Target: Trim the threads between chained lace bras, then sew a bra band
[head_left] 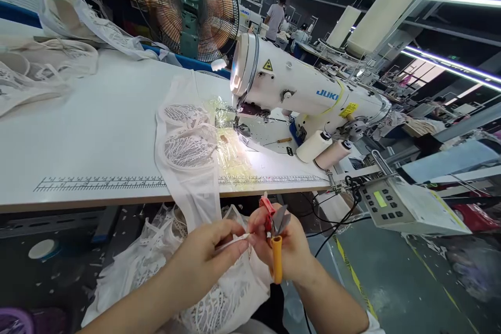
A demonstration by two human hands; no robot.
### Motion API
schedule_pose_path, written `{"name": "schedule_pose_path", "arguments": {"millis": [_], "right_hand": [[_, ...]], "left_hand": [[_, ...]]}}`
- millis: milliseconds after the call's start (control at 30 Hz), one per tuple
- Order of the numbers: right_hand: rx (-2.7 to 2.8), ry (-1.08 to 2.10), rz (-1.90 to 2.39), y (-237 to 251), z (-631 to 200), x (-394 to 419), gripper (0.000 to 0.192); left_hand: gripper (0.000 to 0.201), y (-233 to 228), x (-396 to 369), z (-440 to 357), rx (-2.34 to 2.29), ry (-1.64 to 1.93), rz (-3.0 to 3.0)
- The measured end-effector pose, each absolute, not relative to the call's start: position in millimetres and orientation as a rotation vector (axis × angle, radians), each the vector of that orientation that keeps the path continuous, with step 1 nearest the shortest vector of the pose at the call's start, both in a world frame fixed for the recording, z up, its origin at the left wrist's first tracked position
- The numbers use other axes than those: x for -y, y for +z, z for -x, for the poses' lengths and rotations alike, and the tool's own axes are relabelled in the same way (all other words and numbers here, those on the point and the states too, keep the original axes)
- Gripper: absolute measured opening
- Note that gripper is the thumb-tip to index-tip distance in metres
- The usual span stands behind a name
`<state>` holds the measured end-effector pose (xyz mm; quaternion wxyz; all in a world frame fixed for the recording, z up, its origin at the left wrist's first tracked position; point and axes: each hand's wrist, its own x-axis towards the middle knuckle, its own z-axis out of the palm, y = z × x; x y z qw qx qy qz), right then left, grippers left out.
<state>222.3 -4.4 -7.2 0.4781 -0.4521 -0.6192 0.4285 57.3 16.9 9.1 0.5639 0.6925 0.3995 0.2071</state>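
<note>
My left hand (213,255) pinches a narrow white strip (235,241) of a garment between thumb and fingers. Close beside it, my right hand (291,250) grips small scissors (276,258) with an orange and a red handle, its fingertips meeting the same strip. The grey blades point up and away from the fabric. Under both hands hangs a heap of white lace bras (219,305), partly hidden by my forearms. Another white lace bra (188,148) lies on the table, its lower band draping over the front edge toward my hands.
A JUKI sewing machine (301,81) stands on the white table (97,141), with thread cones (313,147) beside it. A printed ruler runs along the front edge. More bras (43,70) lie left, before a fan (183,5). A control box (391,203) sits right. People work farther back.
</note>
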Motion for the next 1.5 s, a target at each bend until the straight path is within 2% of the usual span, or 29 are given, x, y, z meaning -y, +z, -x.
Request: {"name": "schedule_pose_path", "arguments": {"millis": [200, 367, 467, 567, 733, 1000, 1300, 1500], "right_hand": [[1.552, 1.081, 1.142, -6, -221, -2, 0.018], [1.809, 1.342, 1.076, 1, -238, -9, 0.054], [2.071, 1.411, 1.088, -3, -250, -5, 0.064], [2.177, 1.454, 1.108, -11, -255, 3, 0.061], [2.277, 1.32, 1.147, -17, -255, 9, 0.055], [2.302, 1.186, 1.306, -19, -253, 10, 0.061], [2.251, 1.27, 1.338, -12, -253, 12, 0.053], [2.05, 1.342, 1.41, -30, -246, 19, 0.048]], "left_hand": [[0.034, 9, -18, -61, -0.896, 0.515, -1.491], [0.038, 8, -24, -56, -0.889, 0.534, -1.418], [0.038, 6, -28, -51, -0.879, 0.512, -1.399], [0.035, 3, -31, -50, -0.891, 0.467, -1.353], [0.035, 1, -35, -52, -0.932, 0.432, -1.291], [0.035, 4, -37, -52, -0.993, 0.42, -1.239], [0.036, 0, -37, -51, -0.938, 0.406, -1.24], [0.038, -1, -35, -49, -0.943, 0.438, -1.251]]}}
